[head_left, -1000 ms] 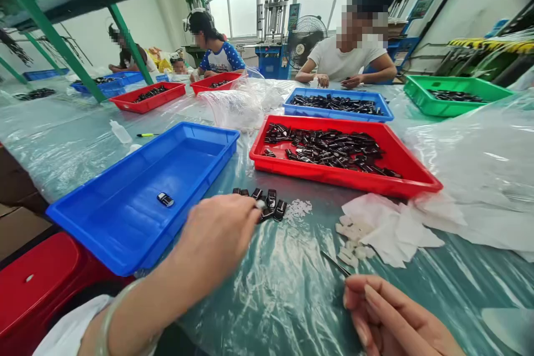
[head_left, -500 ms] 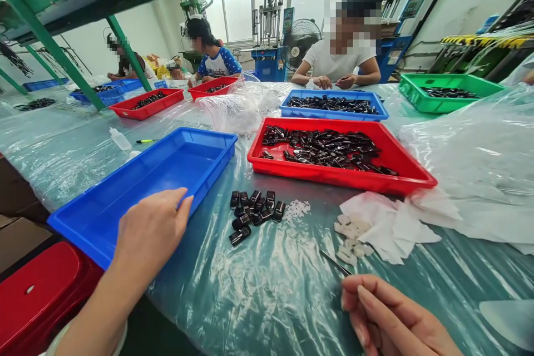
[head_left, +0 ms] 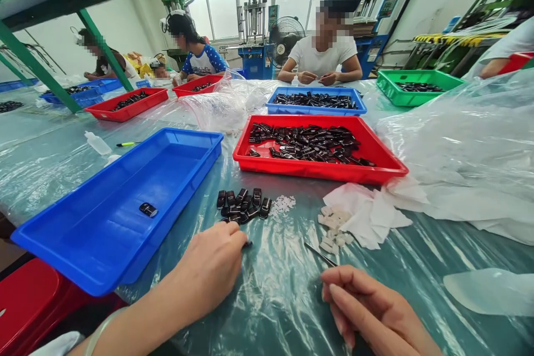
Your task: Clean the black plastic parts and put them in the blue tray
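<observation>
My left hand point(head_left: 211, 264) is down on the plastic-covered table at the near edge of a small pile of glossy black plastic pieces point(head_left: 244, 204). Its fingers are closed on one black piece, whose dark end point(head_left: 247, 244) pokes out by the fingertips; the rest is hidden. One more black piece point(head_left: 148, 209) lies alone in the blue tray point(head_left: 183, 189) at left. Metal tweezers point(head_left: 321, 255) are held in my right hand point(head_left: 354, 300), tips pointing left and away. Tiny white bits point(head_left: 282, 206) lie beside the pile, and off-white chunks point(head_left: 334, 228) sit beyond the tweezers.
A red tray point(head_left: 321, 171) full of black pieces stands behind the pile, a blue one point(head_left: 312, 109) beyond it. White tissue point(head_left: 367, 214) and clear plastic sheeting point(head_left: 467, 150) cover the right. A squeeze bottle point(head_left: 98, 143) lies at left. Co-workers sit across the table.
My left hand has moved from over the blue tray rightward to the pile, closing on a black piece. A single piece now shows in that tray. My right hand still holds the tweezers.
</observation>
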Motion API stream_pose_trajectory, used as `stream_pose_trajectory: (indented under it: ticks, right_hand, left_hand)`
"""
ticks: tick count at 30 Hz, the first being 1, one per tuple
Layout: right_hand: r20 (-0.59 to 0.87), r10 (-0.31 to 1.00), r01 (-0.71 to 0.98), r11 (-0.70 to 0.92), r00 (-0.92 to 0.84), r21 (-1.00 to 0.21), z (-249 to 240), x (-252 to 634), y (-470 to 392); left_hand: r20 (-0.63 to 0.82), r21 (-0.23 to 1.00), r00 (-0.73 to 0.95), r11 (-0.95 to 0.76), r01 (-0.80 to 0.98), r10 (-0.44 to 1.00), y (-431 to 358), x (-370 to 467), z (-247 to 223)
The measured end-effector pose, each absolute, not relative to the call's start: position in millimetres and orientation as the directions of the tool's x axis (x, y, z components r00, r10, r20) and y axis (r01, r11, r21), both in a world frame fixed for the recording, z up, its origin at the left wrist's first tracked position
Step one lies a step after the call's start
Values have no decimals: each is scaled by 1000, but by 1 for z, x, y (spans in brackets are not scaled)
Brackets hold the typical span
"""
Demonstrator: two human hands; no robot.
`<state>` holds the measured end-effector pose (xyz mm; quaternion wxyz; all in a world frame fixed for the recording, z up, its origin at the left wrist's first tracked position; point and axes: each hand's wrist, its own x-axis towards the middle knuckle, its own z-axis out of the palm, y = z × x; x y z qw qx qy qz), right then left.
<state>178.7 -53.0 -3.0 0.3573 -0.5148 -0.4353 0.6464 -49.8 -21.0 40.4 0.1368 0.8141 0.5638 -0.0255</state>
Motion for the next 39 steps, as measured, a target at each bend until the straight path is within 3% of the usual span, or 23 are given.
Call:
stream_pose_trajectory:
  ticks: [4, 8, 10, 13, 16, 21, 32, 39]
  right_hand:
    - [-322, 919, 37, -323, -227, -946, -4, 180, -56]
    - [-305, 916, 79, -294, -263, -952, -5, 184, -57]
    - [-318, 910, 85, -306, -266, -948, -5, 185, -56]
    - [-367, 892, 67, -363, -265, -929, -5, 185, -53]
    - [-396, 870, 89, -388, -294, -917, -4, 184, -53]
    - [-399, 855, 151, -369, -330, -917, 0, 183, -55]
    - [-457, 820, 161, -428, -344, -889, 4, 184, -52]
    - [-439, 826, 190, -396, -353, -899, 7, 181, -54]
  left_hand:
    - [-185, 540, 620, -448, 712, 762, -20, -30, 54]
    - [-170, 718, 755, -446, 535, 633, -9, -8, 58]
    - [-219, 800, 737, -314, 510, 639, -3, -1, 51]
    - [-352, 915, 669, 90, 394, 654, 2, 3, 37]
    - [-408, 908, 604, 371, 193, 685, 5, 6, 26]
    - [-446, 867, 565, 492, 80, 694, 5, 14, 20]
    - [-432, 826, 608, 562, -30, 667, 0, 16, 13]
    - [-436, 838, 620, 546, 15, 652, -1, 16, 11]
